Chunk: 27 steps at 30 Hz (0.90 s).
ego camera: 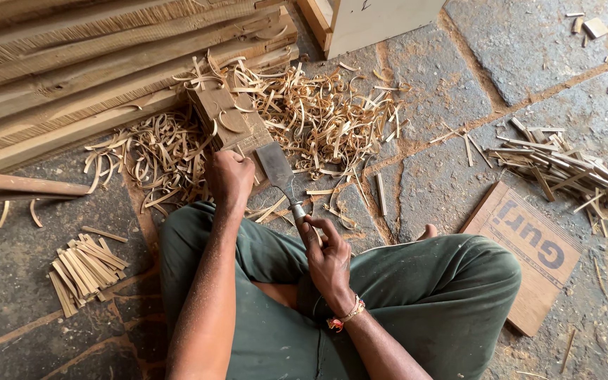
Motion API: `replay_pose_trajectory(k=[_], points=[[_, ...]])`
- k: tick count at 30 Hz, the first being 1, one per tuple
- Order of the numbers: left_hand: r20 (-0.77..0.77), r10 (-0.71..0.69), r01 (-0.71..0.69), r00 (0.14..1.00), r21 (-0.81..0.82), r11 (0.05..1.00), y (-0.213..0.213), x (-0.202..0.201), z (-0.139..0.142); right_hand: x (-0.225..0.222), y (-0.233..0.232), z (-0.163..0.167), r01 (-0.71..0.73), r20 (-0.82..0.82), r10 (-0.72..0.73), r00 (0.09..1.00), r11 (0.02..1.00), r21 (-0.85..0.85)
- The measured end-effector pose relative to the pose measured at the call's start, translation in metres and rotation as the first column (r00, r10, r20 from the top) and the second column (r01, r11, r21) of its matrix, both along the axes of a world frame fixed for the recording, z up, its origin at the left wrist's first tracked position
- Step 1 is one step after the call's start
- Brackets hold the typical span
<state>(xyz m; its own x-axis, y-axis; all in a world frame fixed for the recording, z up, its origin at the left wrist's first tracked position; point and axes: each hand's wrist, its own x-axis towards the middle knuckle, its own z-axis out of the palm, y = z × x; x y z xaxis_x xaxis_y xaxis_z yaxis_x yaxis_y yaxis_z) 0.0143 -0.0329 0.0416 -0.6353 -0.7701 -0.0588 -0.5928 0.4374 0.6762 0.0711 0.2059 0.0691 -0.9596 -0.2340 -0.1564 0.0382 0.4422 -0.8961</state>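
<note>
Chisel (281, 174) in right grip (326, 255), blade beside left hand (230, 179).

1. The floor (459, 63) is rough grey stone slabs with sandy, reddish-brown joints, lit by even daylight.
2. A pale wooden box (374, 21) stands on the floor at the top edge and serves as the landmark.
3. Left of the box, long rough planks (72, 77) lie stacked side by side.
4. Below the box, curled wood shavings (325, 119) cover the stone.
5. Right and below the box, a loose heap of short wood strips (564, 165) lies near a flat cardboard sheet (529, 253).
6. Far below-left of the box sits a neater bundle of strips (82, 271).
</note>
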Motion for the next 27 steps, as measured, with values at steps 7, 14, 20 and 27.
replay_pose_trajectory(k=[7, 14, 20, 27], points=[[-0.026, 0.031, -0.03, 0.999, 0.032, 0.999, -0.002, -0.002, 0.004, 0.001, 0.002, -0.001, 0.001, 0.021, 0.0, 1.0, 0.997, -0.083], [-0.063, 0.004, -0.002, 0.998, 0.037, 0.999, -0.002, -0.003, 0.002, -0.001, 0.004, -0.003, -0.009, 0.01, 0.009, 1.0, 1.0, -0.009], [-0.039, 0.001, 0.001, 0.999, 0.059, 0.998, -0.003, -0.005, 0.0, -0.002, 0.005, -0.001, -0.006, 0.028, 0.007, 1.0, 0.999, -0.053], [-0.211, 0.046, -0.057, 0.976, -0.047, 0.997, 0.0, 0.006, 0.017, -0.01, 0.01, 0.011, -0.004, 0.093, 0.004, 0.996, 1.0, 0.001]])
